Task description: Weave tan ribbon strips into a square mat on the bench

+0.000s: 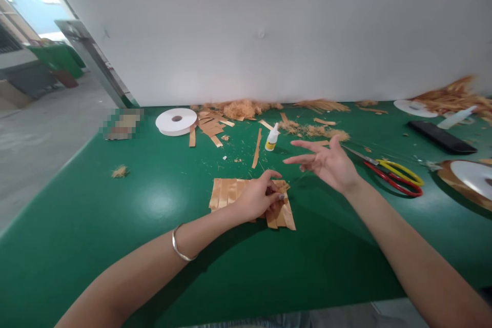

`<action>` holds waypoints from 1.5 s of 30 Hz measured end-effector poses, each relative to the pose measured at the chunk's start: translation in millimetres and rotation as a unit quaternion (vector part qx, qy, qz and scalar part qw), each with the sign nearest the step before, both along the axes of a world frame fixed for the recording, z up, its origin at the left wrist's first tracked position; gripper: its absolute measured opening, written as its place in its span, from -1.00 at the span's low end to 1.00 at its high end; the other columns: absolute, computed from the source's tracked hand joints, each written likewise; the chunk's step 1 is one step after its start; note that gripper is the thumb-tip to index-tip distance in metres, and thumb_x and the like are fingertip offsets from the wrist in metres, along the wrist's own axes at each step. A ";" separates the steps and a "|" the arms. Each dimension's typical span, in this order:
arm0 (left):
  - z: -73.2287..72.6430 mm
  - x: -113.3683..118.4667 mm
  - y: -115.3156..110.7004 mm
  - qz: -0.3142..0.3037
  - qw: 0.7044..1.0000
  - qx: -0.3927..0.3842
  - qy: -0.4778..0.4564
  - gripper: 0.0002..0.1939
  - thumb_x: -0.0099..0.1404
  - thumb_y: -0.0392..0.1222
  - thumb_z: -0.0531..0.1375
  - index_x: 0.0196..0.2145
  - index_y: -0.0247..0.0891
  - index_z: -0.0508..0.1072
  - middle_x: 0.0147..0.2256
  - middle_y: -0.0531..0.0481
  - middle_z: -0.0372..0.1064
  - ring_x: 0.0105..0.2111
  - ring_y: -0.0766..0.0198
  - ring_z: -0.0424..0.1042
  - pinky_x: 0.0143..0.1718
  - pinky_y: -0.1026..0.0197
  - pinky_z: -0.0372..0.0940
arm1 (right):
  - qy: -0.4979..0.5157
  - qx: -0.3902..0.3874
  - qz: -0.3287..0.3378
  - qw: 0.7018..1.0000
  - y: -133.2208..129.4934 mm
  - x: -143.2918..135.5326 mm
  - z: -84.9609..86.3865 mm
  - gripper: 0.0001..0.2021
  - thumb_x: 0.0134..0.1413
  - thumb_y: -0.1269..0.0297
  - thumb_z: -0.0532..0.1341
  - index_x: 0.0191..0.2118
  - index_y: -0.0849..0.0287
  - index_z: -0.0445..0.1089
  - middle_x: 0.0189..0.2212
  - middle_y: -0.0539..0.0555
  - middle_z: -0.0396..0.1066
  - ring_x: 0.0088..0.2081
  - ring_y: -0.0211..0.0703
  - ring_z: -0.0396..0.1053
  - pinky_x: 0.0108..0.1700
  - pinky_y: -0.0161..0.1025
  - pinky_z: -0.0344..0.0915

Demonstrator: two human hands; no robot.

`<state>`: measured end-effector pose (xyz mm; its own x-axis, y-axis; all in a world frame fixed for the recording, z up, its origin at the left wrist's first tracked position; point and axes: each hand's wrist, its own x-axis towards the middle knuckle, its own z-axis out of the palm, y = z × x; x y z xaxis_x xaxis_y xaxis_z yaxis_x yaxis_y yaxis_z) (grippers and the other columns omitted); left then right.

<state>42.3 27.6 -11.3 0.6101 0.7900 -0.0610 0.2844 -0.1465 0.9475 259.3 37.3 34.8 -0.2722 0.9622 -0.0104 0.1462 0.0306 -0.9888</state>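
Flat on the green table (165,266) lies a panel of side-by-side tan satin ribbon strips (223,195). My left hand (261,197), with a silver bangle on the wrist, rests over the right part of this panel. Its thumb and fingers are closed on a short piece of ribbon (283,185) there; the fingers hide part of it. To the right, my right hand (326,164) hovers above the table with its fingers spread, holding nothing. Beyond the hands stands a small white glue bottle (271,139) with a yellow label.
Red-and-yellow-handled scissors (400,177) lie right of my right hand. A white ribbon spool (176,122), cut strips (209,125) and frayed fibres (244,109) lie along the white wall. Farther right are a black case (442,137) and another spool (471,177).
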 end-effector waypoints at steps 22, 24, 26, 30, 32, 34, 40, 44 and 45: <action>-3.2 -0.4 -0.2 -0.005 1.000 -0.013 -0.028 -0.70 0.27 -0.28 0.16 -0.08 -0.20 0.16 -0.45 0.13 0.33 -0.56 0.43 0.37 -0.58 0.42 0.23 | -0.039 -0.018 0.198 0.979 -1.0 10.7 2.3 -0.05 -0.21 -0.50 -0.52 0.34 -0.23 -0.51 0.37 -0.09 -0.65 0.27 0.30 -0.04 -0.46 -0.20 0.40; -4.9 -0.7 0.4 -0.008 0.999 0.003 -0.031 -0.70 0.27 -0.24 0.17 -0.08 -0.21 0.16 -0.44 0.13 0.34 -0.55 0.42 0.38 -0.56 0.41 0.24 | -0.068 -0.006 0.200 0.977 -0.3 11.8 2.7 -0.05 -0.20 -0.47 -0.58 0.34 -0.19 -0.56 0.37 -0.06 -0.67 0.29 0.27 -0.07 -0.29 -0.06 0.42; -5.3 -0.9 0.8 -0.009 0.999 0.012 -0.031 -0.70 0.27 -0.23 0.17 -0.08 -0.21 0.16 -0.44 0.12 0.35 -0.55 0.42 0.38 -0.54 0.40 0.24 | -0.091 0.009 0.204 0.975 0.5 13.1 2.6 -0.06 -0.19 -0.44 -0.61 0.34 -0.17 -0.59 0.37 -0.03 -0.67 0.30 0.23 -0.10 -0.20 0.02 0.39; -2.9 -0.3 0.3 -0.003 1.000 0.012 -0.019 -0.69 0.27 -0.25 0.18 -0.08 -0.21 0.17 -0.44 0.13 0.34 -0.55 0.42 0.37 -0.55 0.40 0.23 | -0.139 0.043 0.204 0.968 2.3 14.4 0.1 -0.07 -0.19 -0.39 -0.68 0.34 -0.12 -0.59 0.37 0.01 -0.61 0.32 0.15 -0.14 -0.13 0.08 0.34; -2.0 0.2 -0.2 -0.001 1.000 0.003 -0.022 -0.69 0.27 -0.27 0.17 -0.07 -0.21 0.17 -0.46 0.14 0.34 -0.57 0.42 0.36 -0.57 0.40 0.23 | -0.134 0.047 0.204 0.969 2.4 13.4 -0.3 -0.06 -0.20 -0.37 -0.71 0.34 -0.12 -0.58 0.38 -0.01 -0.60 0.33 0.11 -0.18 -0.10 0.10 0.32; -2.1 0.5 -0.6 0.000 1.000 -0.006 -0.028 -0.69 0.27 -0.29 0.17 -0.07 -0.21 0.17 -0.47 0.15 0.33 -0.57 0.42 0.36 -0.58 0.41 0.23 | -0.104 0.048 0.197 0.974 1.2 11.2 1.7 -0.05 -0.23 -0.34 -0.76 0.34 -0.14 -0.57 0.38 -0.05 -0.62 0.34 0.08 -0.23 -0.08 0.09 0.30; -4.6 -0.4 0.4 -0.007 0.999 -0.017 -0.028 -0.68 0.28 -0.26 0.16 -0.04 -0.20 0.16 -0.48 0.15 0.33 -0.58 0.40 0.38 -0.62 0.42 0.21 | -0.039 0.011 0.159 0.986 -8.9 9.5 17.0 0.00 -0.38 -0.35 -0.81 0.32 -0.21 -0.65 0.39 0.02 -0.46 0.21 0.24 0.13 -0.48 -0.13 0.38; -4.7 -0.6 1.2 -0.009 1.000 -0.007 -0.015 -0.68 0.28 -0.23 0.17 -0.05 -0.20 0.16 -0.48 0.15 0.34 -0.58 0.40 0.39 -0.59 0.41 0.21 | -0.037 -0.052 0.233 0.970 -10.7 11.9 16.2 0.03 -0.32 -0.49 -0.62 0.35 -0.20 -0.51 0.39 0.03 -0.45 0.19 0.33 0.13 -0.60 -0.25 0.37; -4.4 -0.5 1.1 -0.007 1.000 -0.008 -0.013 -0.68 0.28 -0.24 0.17 -0.06 -0.20 0.16 -0.48 0.15 0.34 -0.58 0.41 0.38 -0.58 0.40 0.21 | -0.048 -0.053 0.244 0.967 -10.6 11.6 14.2 0.00 -0.25 -0.51 -0.53 0.35 -0.21 -0.47 0.39 0.00 -0.49 0.23 0.35 0.06 -0.54 -0.22 0.42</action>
